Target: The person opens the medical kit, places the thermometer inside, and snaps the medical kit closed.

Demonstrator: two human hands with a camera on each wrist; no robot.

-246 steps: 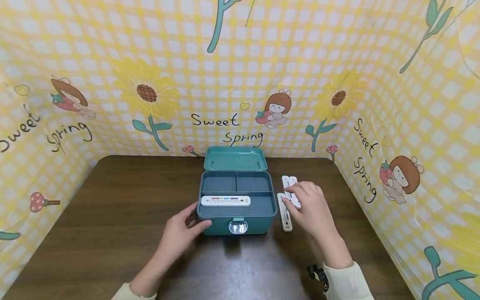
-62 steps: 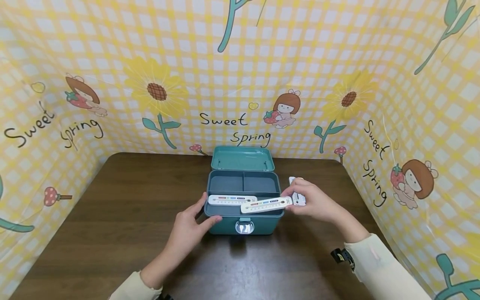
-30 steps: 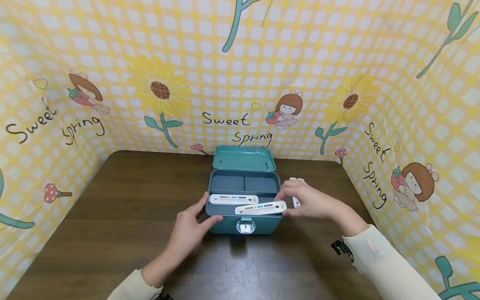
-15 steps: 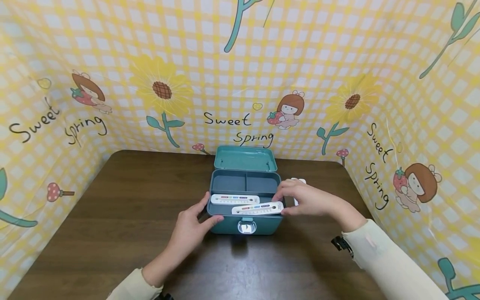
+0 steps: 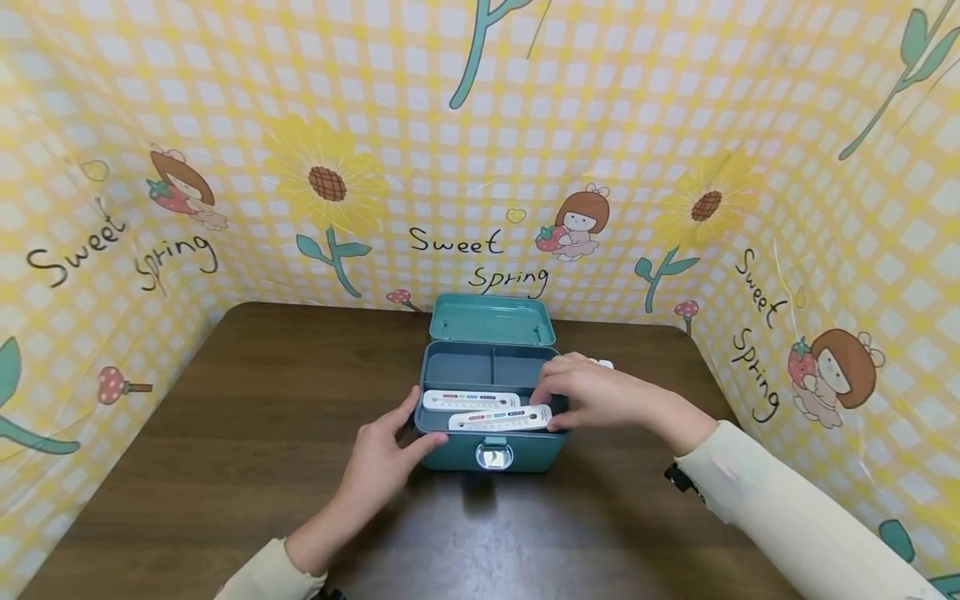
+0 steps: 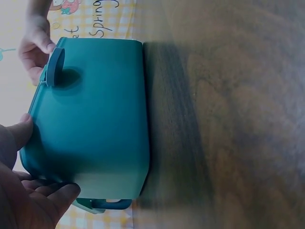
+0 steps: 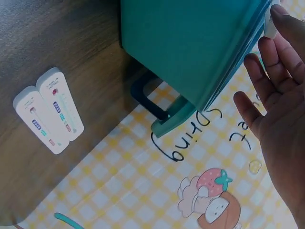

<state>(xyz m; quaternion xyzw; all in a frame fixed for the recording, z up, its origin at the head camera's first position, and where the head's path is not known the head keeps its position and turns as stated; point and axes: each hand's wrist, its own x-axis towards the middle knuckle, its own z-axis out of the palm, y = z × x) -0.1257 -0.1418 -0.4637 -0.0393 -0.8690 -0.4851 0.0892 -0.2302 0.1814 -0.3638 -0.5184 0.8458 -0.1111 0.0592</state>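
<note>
While one white, round-ended scale strip [image 5: 500, 419] is pinched, a second white strip [image 5: 471, 402] lies behind it

The pinched strip slants inside the wide front compartment [image 5: 435, 420] of a teal plastic box [image 5: 450, 454], the person's right hand [image 5: 588, 390] grasping its right end between thumb and fingers. The second strip lies in that compartment, toward the left; whether the two touch cannot be told. The person's left hand [image 5: 378, 450] grips the box's left front corner, its thumb left of a clear, rounded latch [image 5: 495, 457]. At the back, a teal lid [image 5: 491, 321] is tipped open. Two more white strips [image 7: 60, 105] lie side by side, touching, on the dark brown wood-grain desk [image 5: 300, 517] to the box's right. A yellow-and-white checked cloth [image 5: 375, 125] rises behind.
</note>
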